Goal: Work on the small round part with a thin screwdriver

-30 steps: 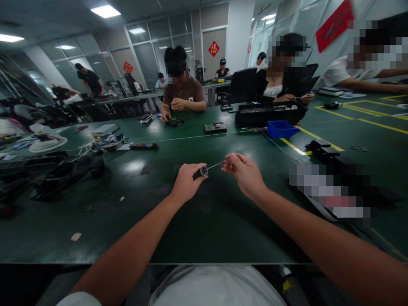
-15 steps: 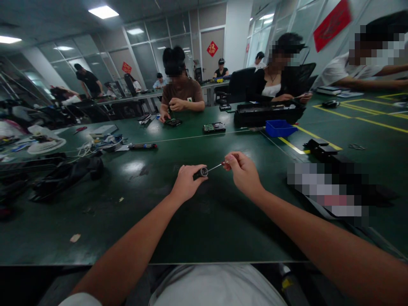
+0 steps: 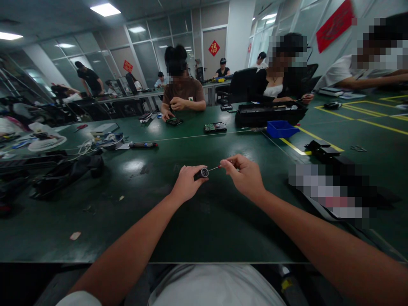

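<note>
Short black cylinder, silver-rimmed end facing wearer and right, long axis roughly left-right, pinched by left hand over green table, right hand fingers gripping red-handled screwdriver, shaft pointing left.

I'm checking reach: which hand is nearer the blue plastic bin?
Right. The right hand is left of the blue plastic bin and closer to the camera; the left hand, holding a black cylindrical object, is farther to the bin's left.
</note>
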Demonstrator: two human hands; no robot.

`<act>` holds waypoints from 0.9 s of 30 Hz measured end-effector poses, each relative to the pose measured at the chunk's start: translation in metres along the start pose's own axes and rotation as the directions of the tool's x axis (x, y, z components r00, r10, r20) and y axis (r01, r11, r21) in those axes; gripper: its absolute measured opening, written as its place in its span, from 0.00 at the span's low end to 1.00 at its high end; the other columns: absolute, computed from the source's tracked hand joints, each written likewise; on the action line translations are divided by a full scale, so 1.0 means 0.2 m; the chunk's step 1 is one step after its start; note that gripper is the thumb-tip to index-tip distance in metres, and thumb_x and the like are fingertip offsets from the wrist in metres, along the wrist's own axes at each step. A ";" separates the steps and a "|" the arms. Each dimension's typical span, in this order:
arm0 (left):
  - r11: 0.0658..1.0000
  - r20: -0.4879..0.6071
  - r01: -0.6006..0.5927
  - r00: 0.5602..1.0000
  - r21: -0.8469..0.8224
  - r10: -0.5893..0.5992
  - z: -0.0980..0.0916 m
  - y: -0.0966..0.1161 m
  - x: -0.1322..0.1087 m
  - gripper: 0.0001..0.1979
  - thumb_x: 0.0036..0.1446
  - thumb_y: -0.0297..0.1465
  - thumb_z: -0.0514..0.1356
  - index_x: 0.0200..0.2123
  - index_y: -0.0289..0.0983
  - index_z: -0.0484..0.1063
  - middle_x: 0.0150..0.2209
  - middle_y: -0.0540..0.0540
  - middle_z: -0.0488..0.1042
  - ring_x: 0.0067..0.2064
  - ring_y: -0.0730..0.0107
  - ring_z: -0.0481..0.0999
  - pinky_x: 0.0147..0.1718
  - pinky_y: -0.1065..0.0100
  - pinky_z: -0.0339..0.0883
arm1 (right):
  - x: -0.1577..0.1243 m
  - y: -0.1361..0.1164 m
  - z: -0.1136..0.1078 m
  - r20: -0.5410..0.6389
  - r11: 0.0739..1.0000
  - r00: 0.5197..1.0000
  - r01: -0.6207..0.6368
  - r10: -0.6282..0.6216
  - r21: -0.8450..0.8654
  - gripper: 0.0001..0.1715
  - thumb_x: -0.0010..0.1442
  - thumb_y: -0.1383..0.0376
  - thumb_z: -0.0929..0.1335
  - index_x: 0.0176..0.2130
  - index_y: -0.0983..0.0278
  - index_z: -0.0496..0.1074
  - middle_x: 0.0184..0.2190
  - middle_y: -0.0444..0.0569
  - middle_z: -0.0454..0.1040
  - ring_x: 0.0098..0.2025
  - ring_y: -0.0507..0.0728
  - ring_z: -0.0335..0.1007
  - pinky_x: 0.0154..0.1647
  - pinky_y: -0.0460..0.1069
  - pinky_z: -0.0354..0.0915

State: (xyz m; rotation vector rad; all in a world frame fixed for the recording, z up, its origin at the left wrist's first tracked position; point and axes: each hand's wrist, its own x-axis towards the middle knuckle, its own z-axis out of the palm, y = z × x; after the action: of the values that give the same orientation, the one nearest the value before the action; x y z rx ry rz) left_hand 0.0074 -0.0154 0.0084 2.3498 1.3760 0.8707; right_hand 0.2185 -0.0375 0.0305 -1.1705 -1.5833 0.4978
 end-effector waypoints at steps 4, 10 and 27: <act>1.000 -0.011 0.008 1.000 0.002 -0.008 0.00 0.00 -0.01 0.18 0.59 0.31 0.66 0.54 0.43 0.74 0.51 0.45 0.78 0.51 0.56 0.74 0.55 0.50 0.63 | 0.00 0.00 -0.01 0.036 0.993 0.995 0.098 -0.096 -0.061 0.09 0.65 0.60 0.65 0.40 0.60 0.74 0.31 0.47 0.78 0.31 0.57 0.73 0.32 0.51 0.63; 1.000 -0.004 0.016 1.000 0.010 -0.016 0.01 -0.03 0.00 0.19 0.59 0.31 0.66 0.54 0.43 0.74 0.51 0.46 0.78 0.50 0.57 0.74 0.55 0.51 0.63 | -0.01 0.00 0.00 0.102 0.993 0.992 0.083 -0.075 -0.081 0.13 0.68 0.59 0.61 0.39 0.60 0.73 0.28 0.46 0.75 0.29 0.56 0.71 0.32 0.52 0.61; 0.998 0.070 0.035 0.997 0.053 -0.039 0.00 -0.04 0.02 0.19 0.61 0.33 0.64 0.56 0.46 0.72 0.53 0.46 0.77 0.57 0.56 0.71 0.66 0.41 0.46 | 0.08 0.16 0.03 -0.008 0.913 0.982 -0.171 0.187 0.370 0.16 0.63 0.51 0.67 0.34 0.60 0.70 0.28 0.46 0.74 0.30 0.55 0.71 0.34 0.52 0.68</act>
State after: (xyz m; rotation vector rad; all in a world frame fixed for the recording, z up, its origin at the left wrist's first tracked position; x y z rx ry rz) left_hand 0.0036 -0.0086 0.0059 2.3615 1.4252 0.7428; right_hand 0.2267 -0.0077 0.0119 -1.0319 -1.2794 0.8455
